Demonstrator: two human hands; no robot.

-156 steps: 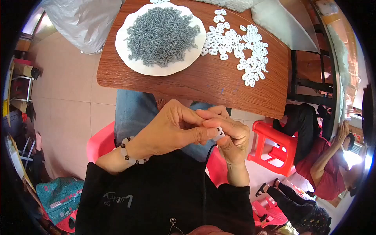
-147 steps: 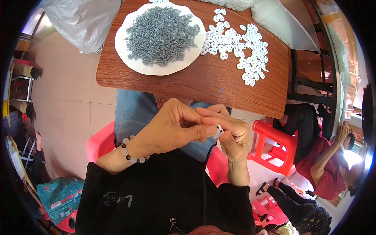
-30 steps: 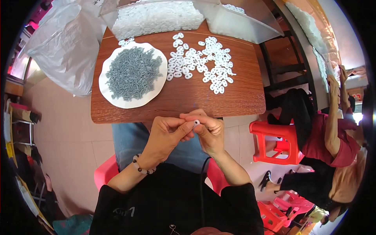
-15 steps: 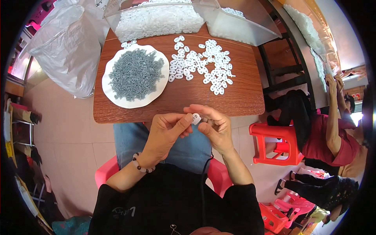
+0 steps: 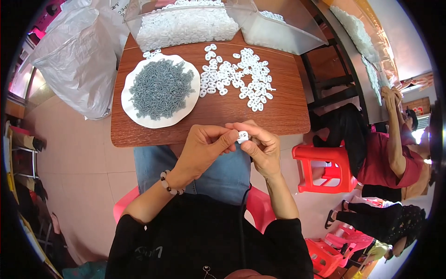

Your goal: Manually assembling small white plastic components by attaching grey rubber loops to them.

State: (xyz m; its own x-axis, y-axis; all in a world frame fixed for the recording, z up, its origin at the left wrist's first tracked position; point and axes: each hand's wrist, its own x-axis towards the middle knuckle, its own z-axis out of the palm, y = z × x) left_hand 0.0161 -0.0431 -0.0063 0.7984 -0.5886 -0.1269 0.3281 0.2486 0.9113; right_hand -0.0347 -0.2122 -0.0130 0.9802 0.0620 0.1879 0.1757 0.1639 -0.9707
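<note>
Clearly, a white piece protrudes from left hand.

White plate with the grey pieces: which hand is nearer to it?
Left. The left hand is below and right of the white plate in the picture; the right hand is farther to the right.

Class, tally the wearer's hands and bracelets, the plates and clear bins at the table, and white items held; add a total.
Left hand, right hand: 2
Bracelet: 1
White plate: 1
Left bin, right bin: 2
Held white item: 1
Total: 7
</note>
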